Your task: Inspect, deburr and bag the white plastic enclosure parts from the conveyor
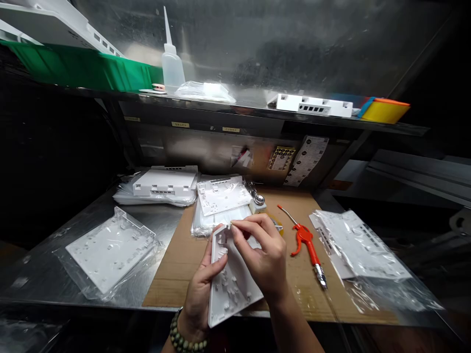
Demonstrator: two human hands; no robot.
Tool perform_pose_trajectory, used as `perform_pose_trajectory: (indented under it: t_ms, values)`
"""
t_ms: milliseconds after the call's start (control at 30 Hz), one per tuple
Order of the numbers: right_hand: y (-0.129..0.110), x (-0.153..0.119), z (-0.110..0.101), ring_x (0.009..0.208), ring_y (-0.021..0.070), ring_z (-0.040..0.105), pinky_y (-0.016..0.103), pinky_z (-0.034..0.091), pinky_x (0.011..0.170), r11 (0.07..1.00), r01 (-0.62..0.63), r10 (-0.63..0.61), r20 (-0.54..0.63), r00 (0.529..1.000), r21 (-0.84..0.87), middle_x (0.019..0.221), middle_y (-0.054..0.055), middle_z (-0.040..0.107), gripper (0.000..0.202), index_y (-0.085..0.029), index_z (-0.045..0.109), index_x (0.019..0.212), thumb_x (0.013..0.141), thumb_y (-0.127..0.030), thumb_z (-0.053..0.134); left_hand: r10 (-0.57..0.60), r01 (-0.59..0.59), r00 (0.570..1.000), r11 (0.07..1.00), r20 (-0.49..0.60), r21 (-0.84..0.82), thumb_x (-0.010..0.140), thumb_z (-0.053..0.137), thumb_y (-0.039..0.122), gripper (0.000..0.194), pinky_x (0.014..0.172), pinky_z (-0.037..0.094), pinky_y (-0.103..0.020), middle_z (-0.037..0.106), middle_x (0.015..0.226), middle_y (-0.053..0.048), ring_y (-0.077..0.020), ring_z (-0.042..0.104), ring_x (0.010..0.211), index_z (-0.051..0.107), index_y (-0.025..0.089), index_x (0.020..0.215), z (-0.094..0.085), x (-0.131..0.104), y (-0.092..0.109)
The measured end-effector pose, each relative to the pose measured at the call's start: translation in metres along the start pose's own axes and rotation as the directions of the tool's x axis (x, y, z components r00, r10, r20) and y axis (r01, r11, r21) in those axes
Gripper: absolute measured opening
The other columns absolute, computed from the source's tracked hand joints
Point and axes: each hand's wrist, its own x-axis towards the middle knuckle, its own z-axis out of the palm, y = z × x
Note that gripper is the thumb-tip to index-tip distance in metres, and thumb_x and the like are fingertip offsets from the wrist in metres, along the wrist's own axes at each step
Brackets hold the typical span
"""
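Observation:
My left hand [202, 289] grips a white plastic housing panel [231, 289] by its left edge, thumb on the inner face. The panel is tilted over the front of the cardboard, its pegs and ribs towards me. At its upper edge my right hand [263, 250] pinches with thumb and forefinger; whether a small part sits between the fingertips, I cannot make out. Just behind the hands lies another white panel [224, 195] on a stack of plastic bags. A red air blow gun [307, 242] rests on the cardboard to the right of my right hand.
Bagged white panels lie left [112, 250] and right [364, 245]. A white housing [165, 181] sits on bags at back left. Overhead, a shelf [250, 105] carries a green bin [84, 68], a squeeze bottle [172, 68] and a yellow container [384, 111]. Cardboard [169, 279] covers the bench middle.

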Motion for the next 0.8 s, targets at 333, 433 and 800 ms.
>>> perform_pose_trajectory:
  t_ms: [333, 433, 800]
  values:
    - [0.008, 0.0, -0.004, 0.081, 0.0142, 0.067, 0.028, 0.059, 0.072, 1.0, -0.008, 0.008, 0.02, 1.0, -0.022, 0.095, 0.004, 0.068, 0.017, -0.02, 0.077, 0.106, 0.097, -0.012, 0.066, -0.025, 0.024, 0.999, 0.999, -0.03, -0.035, 0.096, 0.06, 0.007, 0.085, 0.118, 0.048, -0.049, 0.068, 0.145, -0.003, -0.0294, 0.068, 0.126, 0.025, 0.047, 0.163, -0.005, 0.0, 0.005]
    - [0.035, -0.002, -0.025, 0.086, 0.0173, 0.068, 0.031, 0.059, 0.075, 0.995, -0.057, 0.049, -0.091, 0.995, -0.085, 0.097, 0.005, 0.069, 0.016, -0.022, 0.079, 0.107, 0.097, -0.018, 0.068, -0.009, 0.005, 0.998, 0.998, -0.065, -0.061, 0.096, 0.058, 0.007, 0.084, 0.117, 0.047, -0.053, 0.07, 0.142, -0.004, -0.0311, 0.07, 0.124, 0.026, 0.045, 0.163, -0.011, -0.001, 0.014]
    - [0.195, -0.051, -0.065, 0.103, 0.0282, 0.062, 0.04, 0.051, 0.092, 0.76, -0.423, 0.464, -0.044, 0.885, -0.494, 0.104, 0.012, 0.067, 0.037, -0.02, 0.082, 0.091, 0.084, -0.054, 0.069, -0.058, 0.099, 0.854, 0.994, 0.516, -0.053, 0.104, 0.035, 0.044, 0.058, 0.13, 0.015, -0.056, 0.055, 0.156, -0.008, -0.0331, 0.038, 0.152, 0.045, 0.025, 0.159, -0.079, -0.009, 0.063]
